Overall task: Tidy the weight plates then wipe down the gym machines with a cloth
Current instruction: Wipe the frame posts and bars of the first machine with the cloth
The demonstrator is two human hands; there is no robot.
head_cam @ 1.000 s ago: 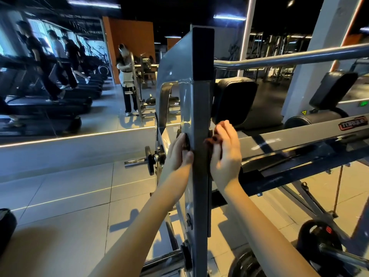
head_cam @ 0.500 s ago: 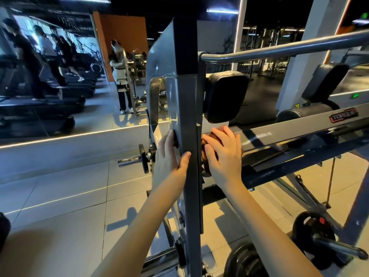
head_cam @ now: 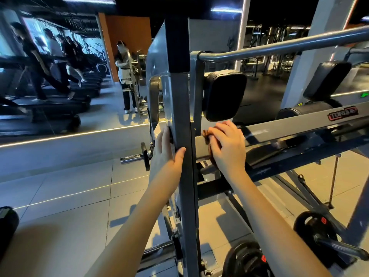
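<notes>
A grey gym machine fills the view, with a tall upright post (head_cam: 182, 120) in the middle. My left hand (head_cam: 165, 150) grips the post's left edge, thumb across its front face. My right hand (head_cam: 227, 146) presses a brown cloth (head_cam: 206, 134) flat against the grey crossbeam (head_cam: 283, 126) just right of the post; only the cloth's edge shows under my fingers. Two black weight plates sit low on the machine's pegs, one plate (head_cam: 245, 260) at the bottom and another plate (head_cam: 313, 226) at the right.
A wall mirror (head_cam: 60, 86) on the left reflects treadmills and people. Black pads (head_cam: 224, 94) and a chrome handrail (head_cam: 279, 47) stand above the beam. A short bar stub (head_cam: 132, 157) juts left from the frame. Tiled floor (head_cam: 69, 196) lies left; a dark object (head_cam: 7, 226) sits at the edge.
My right hand has slid right with the cloth, off the post and onto the crossbeam, fingers flattening. My left hand stays on the post. The view shifted slightly.
</notes>
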